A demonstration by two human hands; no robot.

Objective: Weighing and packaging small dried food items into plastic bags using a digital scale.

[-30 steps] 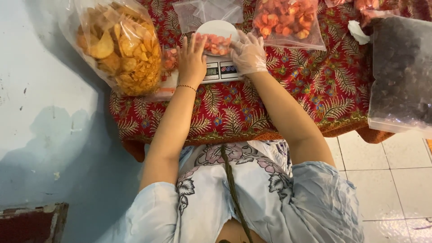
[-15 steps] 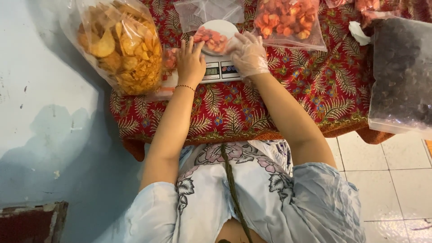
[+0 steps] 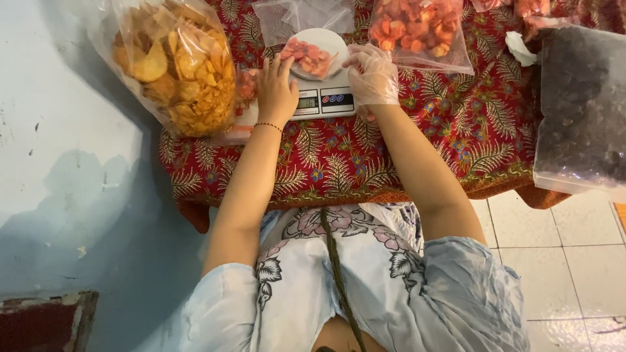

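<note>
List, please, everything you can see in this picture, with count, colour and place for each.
Kitchen scale: one, white, top centre of the cloth.
Small bag of snack pieces: one, clear with orange-red pieces, on the scale's round plate.
Bag of chips: one, clear with yellow-orange chips, at the left.
Bag of orange-red pieces: one, clear, right of the scale.
Empty bags: some, clear, behind the scale; count unclear.
Dark bag: one, clear with dark contents, far right.
Cloth: one, red with a leaf pattern, under everything.
Floor tiles: white, lower right.
Left hand: bare, beside the scale.
Right hand: in a clear glove, at the scale's right edge.
</note>
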